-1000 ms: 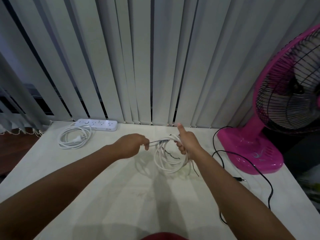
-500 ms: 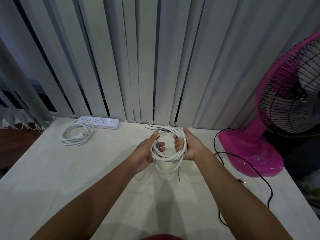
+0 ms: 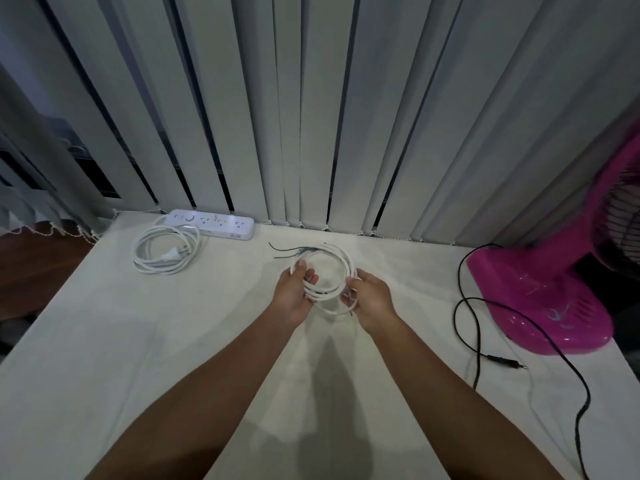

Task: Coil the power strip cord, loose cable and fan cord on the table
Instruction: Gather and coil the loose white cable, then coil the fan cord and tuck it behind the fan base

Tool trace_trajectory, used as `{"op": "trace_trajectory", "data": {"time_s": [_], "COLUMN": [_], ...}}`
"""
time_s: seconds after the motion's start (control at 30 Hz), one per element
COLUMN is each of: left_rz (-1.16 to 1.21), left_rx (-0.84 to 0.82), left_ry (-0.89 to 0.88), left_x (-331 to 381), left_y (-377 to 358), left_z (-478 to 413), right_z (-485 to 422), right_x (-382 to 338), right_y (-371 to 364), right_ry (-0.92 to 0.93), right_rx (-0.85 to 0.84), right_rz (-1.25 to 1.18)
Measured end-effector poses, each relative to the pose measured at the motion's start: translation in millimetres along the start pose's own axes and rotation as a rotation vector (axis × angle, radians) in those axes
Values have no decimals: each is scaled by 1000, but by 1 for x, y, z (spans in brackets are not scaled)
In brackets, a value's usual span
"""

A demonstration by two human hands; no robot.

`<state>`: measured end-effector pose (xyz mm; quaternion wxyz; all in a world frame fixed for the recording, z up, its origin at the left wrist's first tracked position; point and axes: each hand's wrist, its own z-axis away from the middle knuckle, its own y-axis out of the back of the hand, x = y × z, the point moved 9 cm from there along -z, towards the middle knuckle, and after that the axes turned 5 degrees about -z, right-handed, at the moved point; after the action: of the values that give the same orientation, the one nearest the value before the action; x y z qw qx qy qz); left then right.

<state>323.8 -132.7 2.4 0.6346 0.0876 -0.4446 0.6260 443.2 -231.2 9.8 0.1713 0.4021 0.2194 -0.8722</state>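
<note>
Both hands have drawn apart to opposite sides of the cable (image 3: 325, 295), and its loops now face up as an open ring where half a second ago they were bunched between the palms. The left hand (image 3: 294, 296) grips the ring's left side, fingers curled through it and thumb over the outer edge; the right hand (image 3: 372, 299) pinches the right side. The ring hangs just above the table (image 3: 104, 358) at its middle, and whether its lowest loop touches the top cannot be told.

Light and springy by the look of it, the cable probably wants to unwind, so it is best held at two opposite points with every loop gathered. The bare wire ends (image 3: 287, 251) stick out beyond the ring on its far left and could snag. Winding looks finished, with setting down left.

Right of the cable, the black fan cord (image 3: 459, 271) trails loose and uncoiled, its plug (image 3: 507, 362) lying free. Thin and limp, it should wind easily from the plug end. Further right stands the pink fan (image 3: 540, 299).

Far left of the cable, the strip cord (image 3: 169, 257) lies already coiled, touching the white strip (image 3: 211, 226). The tabletop is pale and smooth. Grey vertical blinds (image 3: 311, 116) close off the dim room behind.
</note>
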Motion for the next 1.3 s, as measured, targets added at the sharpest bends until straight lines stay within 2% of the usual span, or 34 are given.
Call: {"op": "trace_trajectory", "data": {"time_s": [0.1, 0.17, 0.33, 0.53, 0.67, 0.73, 0.83, 0.9, 0.97, 1.1, 1.17, 1.23, 1.3], "left_rz": [-445, -628, -628, -612, -615, -777, -1199, -1334, -1332, -1059, -977, -1068, -1143], "left_rx": [93, 96, 49, 174, 218, 229, 243, 284, 286, 288, 411, 570, 601], "left_ry": [-34, -33, 4, -86, -186, -245, -382, -397, -359, -224, -272, -378, -497], "left_x": [21, 34, 42, 40, 39, 44, 58, 62, 62, 55, 61, 68, 69], "left_y": [18, 26, 28, 36, 40, 41, 39, 40, 39, 37, 37, 33, 17], "left_z": [-25, -47, -97, -133, -140, -139, -136, -134, -133, -127, -113, -91, -71], "right_z": [-30, -52, -102, -138, -149, -149, -149, -150, -151, -137, -117, -89, -58], "right_x": [-6, -12, -19, -23, -25, -25, -28, -30, -31, -32, -39, -46, -52], "right_y": [-7, -12, -25, -43, -48, -45, -44, -45, -43, -33, -23, -5, 18], "right_ry": [61, 99, 156, 224, 284, 328, 378, 378, 338, 263, 300, 371, 457], "right_rx": [132, 188, 276, 275, 286, 317, 315, 293, 270, 232, 256, 296, 335], "right_rz": [-1, 67, 245, 519, 537, 557, 615, 640, 631, 520, 488, 446, 407]}}
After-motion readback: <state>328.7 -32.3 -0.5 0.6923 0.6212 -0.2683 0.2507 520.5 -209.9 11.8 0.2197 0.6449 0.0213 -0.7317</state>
